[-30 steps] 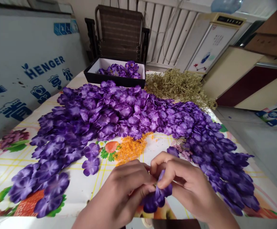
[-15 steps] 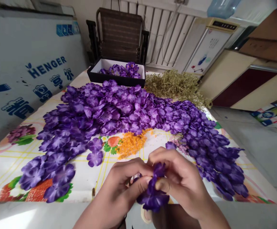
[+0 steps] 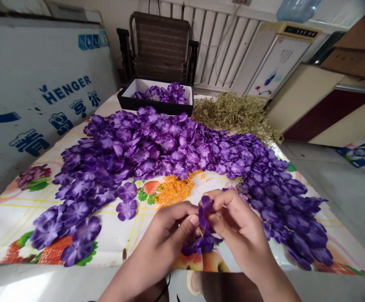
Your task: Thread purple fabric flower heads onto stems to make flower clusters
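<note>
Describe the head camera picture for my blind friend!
The left hand and right hand hold a purple flower over a fruit-patterned tablecloth. Heaped purple petals curve around a small orange pile. Behind: tangled greenish stems and a black box of purple blooms.

Purple petals (image 3: 205, 209) sit between the hands (image 3: 170, 237), upper upright, lower flatter

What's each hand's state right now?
Left hand: closed, holding a purple, petalled, fabric-like flower.
Right hand: closed, holding the same flower.
</note>
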`<state>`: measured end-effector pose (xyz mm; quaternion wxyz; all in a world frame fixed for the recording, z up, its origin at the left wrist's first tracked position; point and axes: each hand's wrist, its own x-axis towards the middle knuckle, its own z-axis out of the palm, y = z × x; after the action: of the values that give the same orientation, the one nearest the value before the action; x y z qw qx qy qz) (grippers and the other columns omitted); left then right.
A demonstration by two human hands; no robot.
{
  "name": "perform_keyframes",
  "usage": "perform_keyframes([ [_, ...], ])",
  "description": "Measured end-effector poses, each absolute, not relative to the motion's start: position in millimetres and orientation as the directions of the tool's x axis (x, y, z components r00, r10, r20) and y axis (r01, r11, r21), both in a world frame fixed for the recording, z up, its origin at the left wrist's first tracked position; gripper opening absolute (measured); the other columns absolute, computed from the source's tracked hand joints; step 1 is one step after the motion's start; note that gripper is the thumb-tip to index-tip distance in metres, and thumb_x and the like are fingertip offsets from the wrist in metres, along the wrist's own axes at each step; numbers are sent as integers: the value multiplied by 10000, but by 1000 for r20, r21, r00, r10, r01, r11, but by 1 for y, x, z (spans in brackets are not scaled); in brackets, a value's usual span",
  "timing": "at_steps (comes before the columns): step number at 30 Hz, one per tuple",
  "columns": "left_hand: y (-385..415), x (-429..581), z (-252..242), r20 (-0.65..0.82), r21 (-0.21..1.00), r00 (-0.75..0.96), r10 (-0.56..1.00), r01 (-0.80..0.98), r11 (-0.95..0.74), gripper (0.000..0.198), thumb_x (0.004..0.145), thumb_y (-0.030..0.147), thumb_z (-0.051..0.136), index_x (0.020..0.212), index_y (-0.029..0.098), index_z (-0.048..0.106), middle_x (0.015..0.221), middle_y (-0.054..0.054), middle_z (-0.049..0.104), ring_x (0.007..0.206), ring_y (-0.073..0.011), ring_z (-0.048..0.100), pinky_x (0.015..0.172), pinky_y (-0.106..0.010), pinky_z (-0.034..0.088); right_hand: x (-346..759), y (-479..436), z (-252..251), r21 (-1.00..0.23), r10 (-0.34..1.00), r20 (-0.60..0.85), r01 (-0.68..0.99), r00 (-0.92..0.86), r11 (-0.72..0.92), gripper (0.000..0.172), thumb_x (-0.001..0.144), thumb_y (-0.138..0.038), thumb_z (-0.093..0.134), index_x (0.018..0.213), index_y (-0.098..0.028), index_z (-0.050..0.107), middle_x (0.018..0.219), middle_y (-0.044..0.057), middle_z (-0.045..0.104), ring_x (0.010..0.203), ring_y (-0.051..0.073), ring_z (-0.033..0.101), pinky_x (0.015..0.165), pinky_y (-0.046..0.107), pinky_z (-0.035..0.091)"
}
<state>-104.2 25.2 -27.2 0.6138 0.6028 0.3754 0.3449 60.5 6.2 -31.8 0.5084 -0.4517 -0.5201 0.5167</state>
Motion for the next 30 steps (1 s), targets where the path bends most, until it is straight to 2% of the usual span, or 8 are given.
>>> perform_keyframes([
  [3,27,-103,-26,-62,998,471,880,45,47,250,947,316,491,774,167,592,698,14,542,628,-110,462,566,-204,367,62,10,-33,-994,993,87,-71,-86,81,70,864,-270,649,854,-258,581,1001,2,585,835,131,584,677,212,470],
  [7,27,-103,-27,-12,990,430,903,131,-50,256,942,330,502,759,173,587,682,8,558,640,-123,491,575,-218,376,64,15,-33,-996,980,83,-39,-180,77,57,889,-268,611,846,-232,613,932,20,580,825,149,567,684,239,449],
  [10,24,-104,-30,-36,993,392,919,116,-10,180,971,326,449,960,214,590,807,-1,588,704,-125,521,612,-221,408,66,18,-36,-992,987,35,-124,-158,15,132,886,-328,617,816,-221,584,814,7,573,705,142,532,615,248,416],
  [13,25,-106,-32,-13,995,406,914,91,-26,178,984,271,419,1143,264,500,976,-20,568,830,-137,548,713,-241,449,68,23,-39,-967,991,-8,-251,-131,-41,162,886,-350,618,809,-225,549,729,-7,571,674,148,528,615,263,397],
  [16,31,-106,-33,123,965,461,879,150,-214,186,964,147,417,1091,246,511,1032,-33,537,940,-150,542,827,-270,443,69,27,-42,-947,984,-29,-310,-175,-83,146,902,-332,598,821,-229,533,708,-10,574,677,150,529,627,274,387],
  [20,38,-104,-35,239,871,470,850,283,-401,238,915,24,427,1028,218,507,961,-19,544,895,-135,541,805,-247,432,69,31,-47,-948,983,-48,-302,-177,-101,180,907,-356,588,803,-227,518,671,-29,502,604,131,472,597,276,384],
  [25,37,-99,-37,221,819,468,856,387,-423,238,933,31,402,1069,205,490,1002,-40,542,912,-147,539,835,-263,431,67,33,-51,-933,987,-93,-334,-134,-133,208,881,-377,626,794,-222,520,715,-28,521,600,115,484,572,258,403],
  [30,34,-102,-43,234,873,393,889,317,-370,175,921,49,422,934,207,497,876,-11,538,794,-137,521,723,-238,426,63,32,-44,-874,972,-174,-430,-157,-225,202,845,-304,682,769,-210,521,642,-39,544,546,100,512,513,229,426],
])
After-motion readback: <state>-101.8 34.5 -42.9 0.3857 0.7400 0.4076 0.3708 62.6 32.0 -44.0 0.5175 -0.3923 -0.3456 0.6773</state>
